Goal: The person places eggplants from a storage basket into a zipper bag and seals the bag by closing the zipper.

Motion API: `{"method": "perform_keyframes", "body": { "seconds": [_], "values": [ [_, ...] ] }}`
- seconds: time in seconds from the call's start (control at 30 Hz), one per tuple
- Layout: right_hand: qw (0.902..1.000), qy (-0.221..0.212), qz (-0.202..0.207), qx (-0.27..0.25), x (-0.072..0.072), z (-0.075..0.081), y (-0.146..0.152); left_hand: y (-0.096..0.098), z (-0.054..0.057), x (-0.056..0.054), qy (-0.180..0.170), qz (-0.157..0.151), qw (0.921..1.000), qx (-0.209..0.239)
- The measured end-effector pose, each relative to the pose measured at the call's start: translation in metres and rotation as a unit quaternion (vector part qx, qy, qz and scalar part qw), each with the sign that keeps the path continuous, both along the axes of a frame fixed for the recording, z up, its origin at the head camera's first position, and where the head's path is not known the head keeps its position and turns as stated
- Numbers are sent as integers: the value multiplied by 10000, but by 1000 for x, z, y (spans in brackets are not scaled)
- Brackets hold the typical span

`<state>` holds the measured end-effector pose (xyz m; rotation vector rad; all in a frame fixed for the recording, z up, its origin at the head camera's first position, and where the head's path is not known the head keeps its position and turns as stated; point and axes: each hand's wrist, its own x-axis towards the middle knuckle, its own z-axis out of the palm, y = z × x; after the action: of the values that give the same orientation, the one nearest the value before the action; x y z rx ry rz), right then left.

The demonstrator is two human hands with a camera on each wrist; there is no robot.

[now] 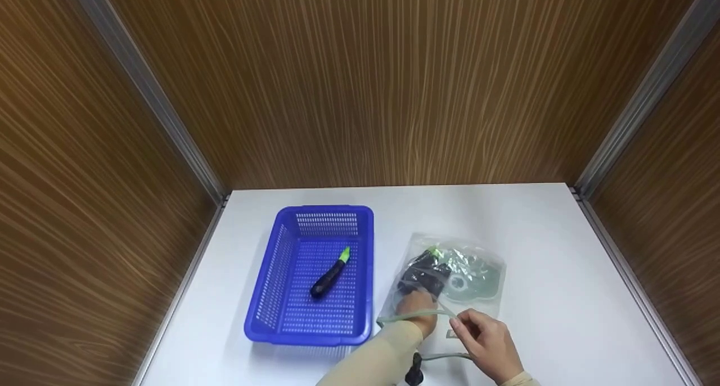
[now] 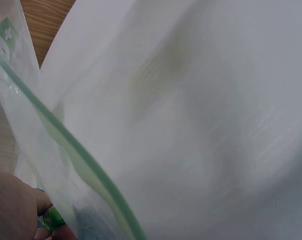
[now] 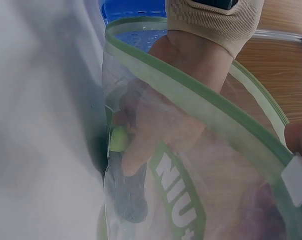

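A: Left hand, quick. Where, and how are the fingers?

B: My left hand (image 1: 419,310) is inside the clear zip bag (image 1: 481,293), in to about the wrist. Thumb and fingers are drawn narrow, pinching the green end of a dark eggplant (image 3: 119,140); both wrist views show green between them.

A: Rest of the bag?

B: More dark pieces (image 1: 424,273) at twelve o'clock from that hand, a green tip at their far end. Can't count them, plastic's too shiny. Green print (image 3: 178,195) on the side, part of it reading "NIU".

A: Right hand?

B: My right hand (image 1: 488,341), four o'clock from the left one. Thumb and forefinger pinch the green zip rim (image 1: 394,319), near a white slider (image 3: 297,181). The mouth gapes round my left wrist.

A: Basket?

B: Blue basket (image 1: 365,273), ten o'clock from my left hand, apart from the bag. One eggplant lies in it (image 1: 330,276), bright green tip pointing to one o'clock.

A: Surface?

B: White table (image 1: 540,251) under both, wood-grain panel (image 1: 360,82) at twelve o'clock, beige sleeve (image 1: 382,355) on my left arm.
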<state>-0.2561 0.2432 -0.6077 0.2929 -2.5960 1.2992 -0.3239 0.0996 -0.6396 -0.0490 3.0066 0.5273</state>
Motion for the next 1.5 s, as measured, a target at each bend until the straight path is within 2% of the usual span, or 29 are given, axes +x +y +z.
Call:
{"method": "perform_keyframes", "body": {
  "seconds": [0.27,0.47,0.63,0.7,0.9,1.03,1.2,1.5],
  "values": [
    [10000,21,24,29,1,2,-2,-2,2,2,-85,238,9993,287],
    [9999,95,42,39,1,2,-2,-2,4,4,-203,256,9991,265],
    [9995,298,88,11,2,1,-1,1,7,9,-459,222,9983,279],
    [9993,363,85,16,2,1,-1,3,10,11,-531,127,9982,235],
    [9993,366,-46,86,1,1,0,7,20,22,-424,-188,9987,231],
    [9993,353,-81,118,1,0,0,7,26,31,-228,-508,9984,120],
    [9996,259,-34,48,-1,1,1,7,35,41,187,-979,9948,-209],
    [10000,9,-7,26,-3,3,1,2,50,50,457,-1438,9885,-109]
  ]
}}
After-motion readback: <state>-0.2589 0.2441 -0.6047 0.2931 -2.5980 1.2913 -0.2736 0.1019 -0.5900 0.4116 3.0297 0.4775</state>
